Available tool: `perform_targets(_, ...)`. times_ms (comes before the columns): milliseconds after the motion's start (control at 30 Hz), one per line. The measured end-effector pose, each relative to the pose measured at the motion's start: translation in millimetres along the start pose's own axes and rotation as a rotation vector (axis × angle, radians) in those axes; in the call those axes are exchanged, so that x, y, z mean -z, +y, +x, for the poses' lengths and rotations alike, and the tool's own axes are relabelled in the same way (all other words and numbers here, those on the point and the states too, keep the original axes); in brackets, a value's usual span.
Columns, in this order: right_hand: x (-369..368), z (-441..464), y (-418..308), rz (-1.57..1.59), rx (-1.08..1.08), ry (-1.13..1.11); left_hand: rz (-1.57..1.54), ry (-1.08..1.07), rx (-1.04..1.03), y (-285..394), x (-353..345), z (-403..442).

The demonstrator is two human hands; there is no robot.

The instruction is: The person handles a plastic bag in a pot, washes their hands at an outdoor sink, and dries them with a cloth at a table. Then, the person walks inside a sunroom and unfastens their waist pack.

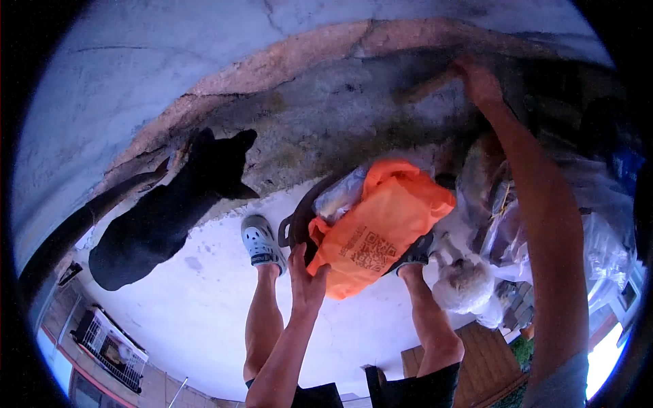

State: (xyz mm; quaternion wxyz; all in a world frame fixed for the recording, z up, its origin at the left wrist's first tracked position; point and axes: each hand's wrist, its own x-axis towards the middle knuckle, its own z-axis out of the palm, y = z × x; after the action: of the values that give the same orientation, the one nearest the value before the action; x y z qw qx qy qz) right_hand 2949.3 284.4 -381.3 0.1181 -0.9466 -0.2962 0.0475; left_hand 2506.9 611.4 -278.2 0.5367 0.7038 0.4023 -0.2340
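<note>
Left hand at orange bag, right hand up at the wall with a stick-like piece

Left to right: a black, prick-eared dog (163, 221) is seen beyond the left hand, well apart from it. A pale grey, perforated clog (256, 238) is worn just past the left fingertips.

Left hand (309, 277): laid at the near left edge of the bright orange fabric bag with a printed dark QR code (401, 211). Whether fabric is pinched or only rested on cannot be told. The bag is draped over a dark, round tub with a loop handle (299, 209), ahead and right of the left hand. A clear plastic bag with pale contents (340, 194) is tucked behind the orange fabric.

A tan, stick-like piece (428, 88) is held out leftward against the weathered grey wall (326, 102). White fluffy animal, apparently a dog (464, 284): right of the left hand, below the right.

Right hand (479, 81): apparently clenched round the near end of the stick-like piece; detail lost in shadow. Crumpled clear plastic sheeting (605, 251) is piled right of and below it.

Handling, as judged: bag best steadied by its edge, without dragging the tub; stick-like piece best gripped firmly and swung clear of both animals.
</note>
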Motion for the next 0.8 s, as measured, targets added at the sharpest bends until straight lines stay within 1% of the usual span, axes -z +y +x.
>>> perform_targets(33, 3, 7, -3, -0.002, 0.004, 0.005, -0.003, 0.003, -0.005, -1, 0, 3)
perform_targets(100, 5, 18, -22, -0.228, -0.267, -0.122, -0.044, 0.009, -0.044, -9, 1, 3)
perform_targets(133, 0, 19, -27, -0.23, -0.267, -0.128, -0.046, 0.005, -0.039, 2, 3, 2)
perform_targets(200, -9, 22, -34, -0.434, -0.162, 0.011, 0.046, -0.026, 0.037, 32, 9, 0)
perform_targets(233, -4, 23, -41, -0.44, -0.163, -0.002, 0.066, -0.011, 0.026, 21, 7, 0)
perform_targets(300, 13, 34, -52, -0.435, -0.502, -0.298, 0.034, -0.018, 0.004, 12, 4, 0)
perform_targets(333, 13, 33, -50, -0.44, -0.499, -0.301, 0.006, -0.012, -0.026, 11, 3, 0)
perform_targets(400, 15, 26, -46, -0.346, -0.471, -0.253, -0.031, -0.005, -0.047, 13, 3, -1)
perform_targets(433, 6, 20, -35, -0.295, -0.451, -0.219, 0.038, -0.033, -0.055, 20, 7, 0)
perform_targets(467, -12, 12, -20, -0.179, -0.412, -0.131, 0.106, -0.059, -0.063, 24, 9, 1)
perform_targets(500, -38, 4, 0, 0.001, -0.348, -0.008, 0.102, -0.064, -0.064, 17, 6, 1)
perform_targets(567, -104, -26, 25, 0.477, -0.17, 0.276, -0.053, -0.009, -0.03, -3, -1, 1)
perform_targets(600, -98, -32, -1, 0.259, -0.255, 0.167, -0.055, -0.017, -0.03, -1, -1, -1)
perform_targets(633, -87, -36, -50, 0.04, -0.335, 0.06, -0.04, -0.023, -0.042, 3, -1, -1)
perform_targets(700, -46, -39, -146, 0.143, -0.502, -0.023, -0.027, -0.043, -0.046, 12, 2, -6)
perform_targets(767, -31, -49, -199, 0.266, -0.404, 0.04, 0.119, -0.076, -0.019, 22, 5, -6)
perform_targets(800, -16, -56, -228, 0.368, -0.435, 0.057, 0.117, -0.085, -0.018, 22, 5, -8)
